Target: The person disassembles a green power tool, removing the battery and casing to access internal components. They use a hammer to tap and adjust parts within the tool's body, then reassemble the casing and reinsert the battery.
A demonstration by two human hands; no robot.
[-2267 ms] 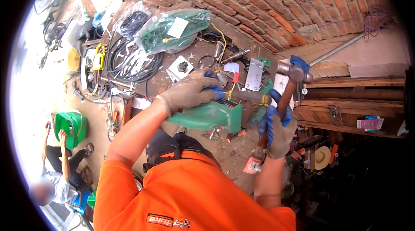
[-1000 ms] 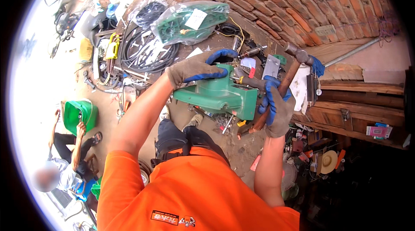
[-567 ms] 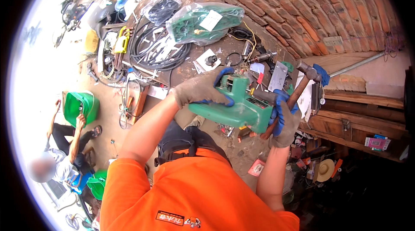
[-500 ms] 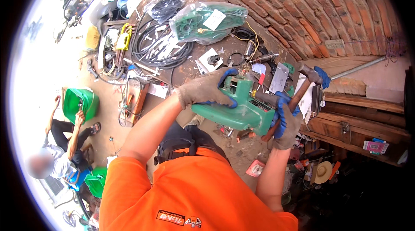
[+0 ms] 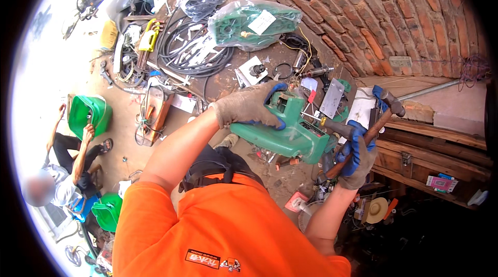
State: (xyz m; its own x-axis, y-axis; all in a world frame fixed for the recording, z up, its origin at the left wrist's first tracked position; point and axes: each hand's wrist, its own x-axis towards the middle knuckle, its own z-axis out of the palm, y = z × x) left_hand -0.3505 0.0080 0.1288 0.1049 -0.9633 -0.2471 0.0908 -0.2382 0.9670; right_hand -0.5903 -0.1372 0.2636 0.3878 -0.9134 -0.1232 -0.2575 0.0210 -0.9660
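Note:
My left hand [image 5: 250, 106], in a grey glove with blue fingertips, grips the upper left part of a green machine housing [image 5: 282, 137] above the workbench. My right hand [image 5: 358, 160], gloved alike, is closed around the wooden handle of a hammer [image 5: 377, 127]. Its steel head points up and right. The same hand also holds a screwdriver [image 5: 338, 127] with a dark handle and yellow collar. The screwdriver's thin shaft points left toward the upper right part of the housing. Whether its tip touches the housing I cannot tell.
Behind the housing, the cluttered bench holds coiled black cable [image 5: 179, 61], a bagged green part [image 5: 254, 25] and a metal plate [image 5: 332, 98]. A brick wall [image 5: 358, 23] rises beyond. Left, a seated person [image 5: 65, 181] holds a green bucket [image 5: 93, 116]. Wooden boards [image 5: 436, 157] stand right.
My right hand has shifted right, away from the housing, with the hammer and screwdriver, and more of the screwdriver's shaft shows. My left hand still grips the housing.

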